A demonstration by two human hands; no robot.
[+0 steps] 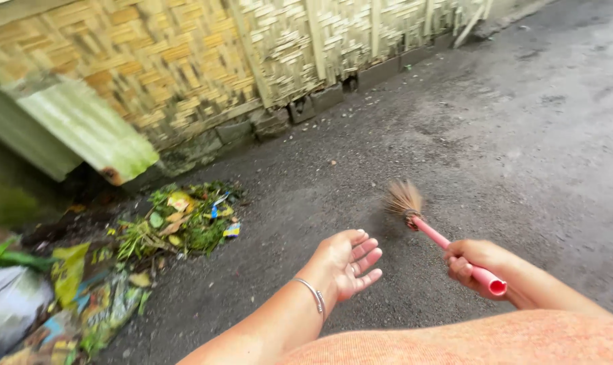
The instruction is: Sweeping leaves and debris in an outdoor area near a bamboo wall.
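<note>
My right hand (pixel 474 265) grips the pink handle of a small broom (pixel 433 232), whose brown bristle head points away from me, just above the dark asphalt ground (pixel 496 149). My left hand (pixel 348 262) hovers open beside it, palm turned up and fingers apart, with a thin silver bracelet on the wrist. It holds nothing. A pile of swept leaves and scraps of litter (pixel 181 220) lies on the ground to the left of my left hand, well apart from the broom.
A woven bamboo wall (pixel 184 61) runs along the far left side. A green corrugated sheet (pixel 83 128) leans against it. Plastic bags and rubbish (pixel 42 304) are heaped at the lower left.
</note>
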